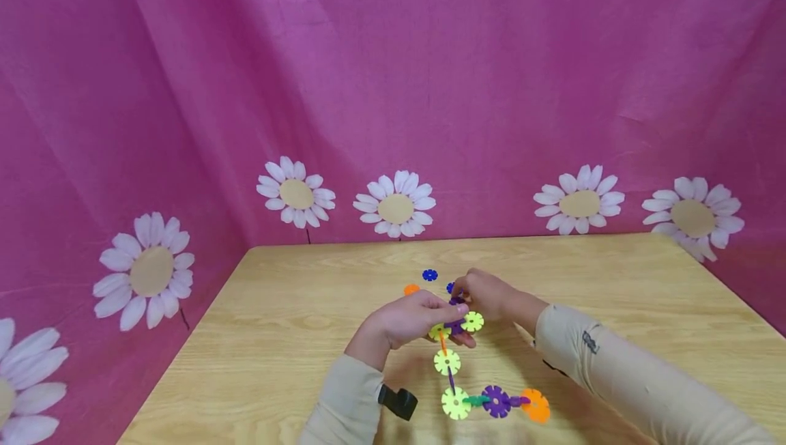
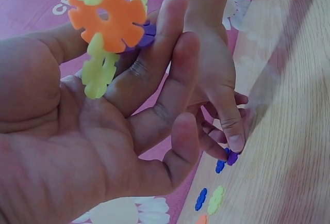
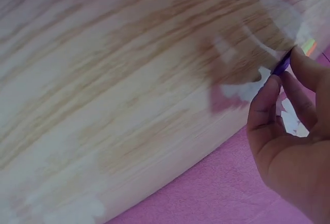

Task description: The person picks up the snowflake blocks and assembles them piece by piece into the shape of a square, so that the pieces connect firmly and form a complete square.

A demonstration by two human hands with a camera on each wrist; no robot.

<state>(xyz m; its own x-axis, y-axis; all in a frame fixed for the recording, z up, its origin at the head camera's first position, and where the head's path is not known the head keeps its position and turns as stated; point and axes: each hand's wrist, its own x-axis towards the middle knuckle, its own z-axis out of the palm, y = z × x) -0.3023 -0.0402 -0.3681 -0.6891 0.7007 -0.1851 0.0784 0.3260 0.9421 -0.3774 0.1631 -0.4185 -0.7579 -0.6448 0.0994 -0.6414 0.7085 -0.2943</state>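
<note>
My left hand (image 1: 408, 319) grips one end of a chain of slotted plastic flower discs, its thumb over a purple disc (image 1: 456, 326). From there the chain runs toward me through a yellow-green disc (image 1: 447, 362), then bends right to a purple disc and an orange disc (image 1: 536, 405) at its end. In the left wrist view an orange disc (image 2: 107, 15) of the chain stands over the left palm. Just beyond, my right hand (image 1: 494, 295) pinches a single purple disc (image 3: 281, 64) between thumb and fingertips, close over the table.
Loose discs lie on the wooden table (image 1: 276, 342) past the hands: a blue disc (image 1: 430, 275), an orange disc (image 1: 411, 289), and a yellow-green disc (image 2: 216, 199). Another blue disc (image 2: 220, 167) is right by the right fingertips. A pink cloth with daisies (image 1: 479, 104) hangs behind the table.
</note>
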